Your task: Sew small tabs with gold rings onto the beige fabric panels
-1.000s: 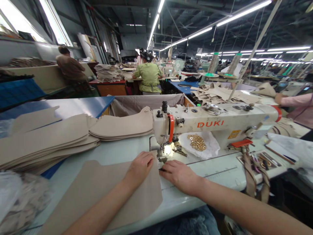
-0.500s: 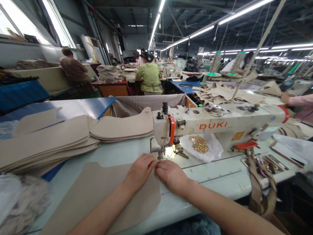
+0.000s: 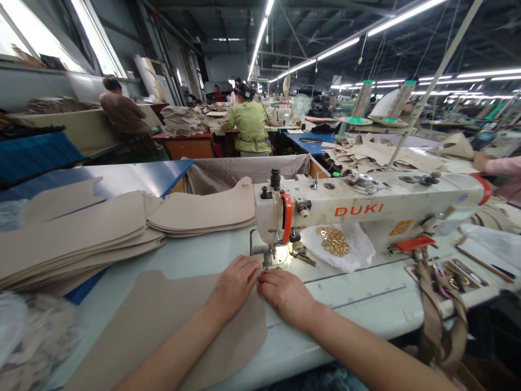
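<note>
A large beige fabric panel (image 3: 179, 309) lies flat on the pale green sewing table, its upper right corner at the needle area of the sewing machine (image 3: 317, 203). My left hand (image 3: 238, 282) rests on that panel, fingers bent and pressed together near the corner. Close beside it, my right hand (image 3: 285, 296) has its fingers curled at the panel's right edge, just in front of the lit needle plate (image 3: 280, 255). Both sets of fingertips nearly meet; whatever small part they pinch there is hidden.
Stacked beige panels (image 3: 81, 231) lie to the left, with another stack (image 3: 203, 209) behind. Gold metal rings (image 3: 334, 240) sit on white plastic under the machine arm. Brown straps (image 3: 433, 320) hang over the front edge by a tool tray (image 3: 456, 274). Co-workers sit beyond.
The camera view has shifted slightly, so the machine's right end appears a little farther right. Both hands and the panel stay in nearly the same place.
</note>
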The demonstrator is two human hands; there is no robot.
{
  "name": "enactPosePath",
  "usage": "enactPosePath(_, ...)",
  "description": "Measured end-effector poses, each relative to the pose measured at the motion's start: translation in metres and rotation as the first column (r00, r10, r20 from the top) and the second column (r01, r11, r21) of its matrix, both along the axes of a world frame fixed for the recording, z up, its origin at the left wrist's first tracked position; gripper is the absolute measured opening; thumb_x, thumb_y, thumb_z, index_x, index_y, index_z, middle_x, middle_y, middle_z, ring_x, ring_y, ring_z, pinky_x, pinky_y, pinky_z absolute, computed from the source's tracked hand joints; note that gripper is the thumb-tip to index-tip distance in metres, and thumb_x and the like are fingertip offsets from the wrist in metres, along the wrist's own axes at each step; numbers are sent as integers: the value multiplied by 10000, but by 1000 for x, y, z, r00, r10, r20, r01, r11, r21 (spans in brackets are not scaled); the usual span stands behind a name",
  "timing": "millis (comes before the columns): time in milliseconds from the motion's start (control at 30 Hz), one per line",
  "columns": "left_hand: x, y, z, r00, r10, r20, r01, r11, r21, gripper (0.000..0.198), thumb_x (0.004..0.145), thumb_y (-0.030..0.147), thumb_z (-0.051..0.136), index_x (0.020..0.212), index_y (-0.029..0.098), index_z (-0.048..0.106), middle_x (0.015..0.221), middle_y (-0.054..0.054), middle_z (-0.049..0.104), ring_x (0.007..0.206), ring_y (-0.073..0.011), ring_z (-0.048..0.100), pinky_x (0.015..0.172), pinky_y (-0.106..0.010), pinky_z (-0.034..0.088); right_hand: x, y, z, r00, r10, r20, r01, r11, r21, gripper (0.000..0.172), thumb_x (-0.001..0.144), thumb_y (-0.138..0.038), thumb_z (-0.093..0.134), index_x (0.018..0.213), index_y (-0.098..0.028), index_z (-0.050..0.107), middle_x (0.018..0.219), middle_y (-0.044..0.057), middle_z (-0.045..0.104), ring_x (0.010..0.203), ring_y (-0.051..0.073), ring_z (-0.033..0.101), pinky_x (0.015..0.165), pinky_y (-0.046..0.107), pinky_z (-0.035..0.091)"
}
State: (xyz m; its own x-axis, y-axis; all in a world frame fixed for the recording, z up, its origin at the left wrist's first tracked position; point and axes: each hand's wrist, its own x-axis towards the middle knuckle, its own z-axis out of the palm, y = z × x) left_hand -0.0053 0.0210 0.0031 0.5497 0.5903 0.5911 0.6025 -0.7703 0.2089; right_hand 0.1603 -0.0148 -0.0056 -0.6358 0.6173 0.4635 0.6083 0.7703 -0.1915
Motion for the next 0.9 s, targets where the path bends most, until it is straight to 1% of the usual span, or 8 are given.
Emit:
enactPosePath(233, 0, 0, 0, 1000, 5, -18, -5, 1000, 6, 257, 917, 162, 378, 742, 181, 566, 749, -30, 635, 736, -167, 564, 692, -306, 502, 0, 0, -1, 1000, 0, -16, 0, 1000, -10, 156, 891, -130, 484, 825, -144, 625, 946, 87, 662, 983, 192, 565, 866, 298, 474)
enactPosePath(433, -2, 0, -2, 1000, -5, -24, 5, 1000, 2, 249, 917, 160, 389, 743, 175, 567, 754, -33, 636, 740, -169, 563, 700, -306, 498, 0, -1, -1, 1000, -12, -18, 12, 1000, -11, 136, 882, -131, 496, 842, -141, 625, 955, 82, 663, 965, 198, 572, 874, 304, 467)
enactPosePath(700, 1, 2, -1, 999, -26, -20, 26, 999, 19, 246, 918, 151, 393, 744, 171, 566, 753, -32, 637, 736, -169, 565, 696, -302, 494, 0, 0, -3, 1000, -7, -28, 7, 1000, -20, 134, 873, -127, 488, 861, -136, 621, 944, 87, 660, 959, 204, 570, 870, 310, 468)
enactPosePath(800, 0, 2, 0, 1000, -26, 0, 26, 1000, -3, 246, 910, 146, 400, 730, 175, 566, 741, -30, 636, 724, -165, 565, 689, -302, 495, 0, 0, -3, 999, -13, -39, 12, 1000, -22, 160, 881, -121, 461, 870, -146, 619, 945, 85, 656, 950, 200, 569, 860, 309, 471)
enactPosePath(900, 0, 2, 0, 1000, -22, 4, 22, 999, -35, 236, 900, 145, 410, 725, 178, 566, 738, -29, 637, 725, -163, 567, 689, -304, 499, 0, -1, 1, 999, -29, -43, 27, 999, -38, 148, 875, -124, 472, 884, -142, 619, 949, 92, 652, 924, 200, 569, 855, 313, 475)
